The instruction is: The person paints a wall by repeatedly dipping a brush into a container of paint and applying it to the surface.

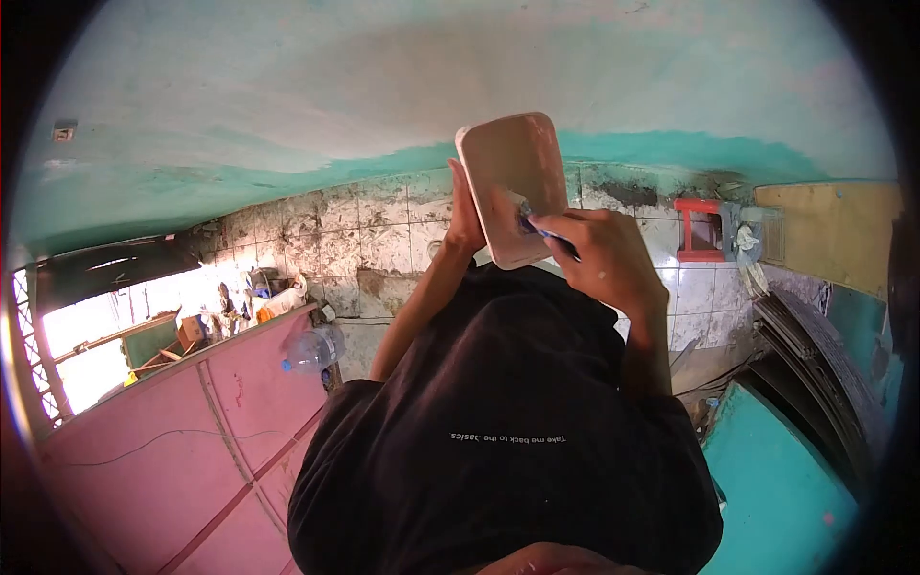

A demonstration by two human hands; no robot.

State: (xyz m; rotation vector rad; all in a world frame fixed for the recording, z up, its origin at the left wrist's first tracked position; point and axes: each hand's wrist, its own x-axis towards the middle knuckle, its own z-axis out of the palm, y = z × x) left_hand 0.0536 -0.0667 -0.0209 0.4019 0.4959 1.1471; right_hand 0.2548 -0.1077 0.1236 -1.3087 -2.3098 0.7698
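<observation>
A pale rectangular tub [467, 158] with a pinkish-brown inside is tilted up in front of my chest. My left hand [464, 216] holds it by its left side, with the fingers flat along the outer wall. Over the lower right rim, my right hand [599, 251] is closed round the dark blue handle of a brush [526, 222]. The brush reaches into the tub, its head near the inner surface. Part of the handle is hidden by my fingers.
Ahead rises a wall [383, 77], partly turquoise, above a stained tile floor [383, 225]. A red stool [702, 231] and stacked dark sheets [815, 374] are at right; a clear bottle [314, 349] and pink panels [144, 422] at left.
</observation>
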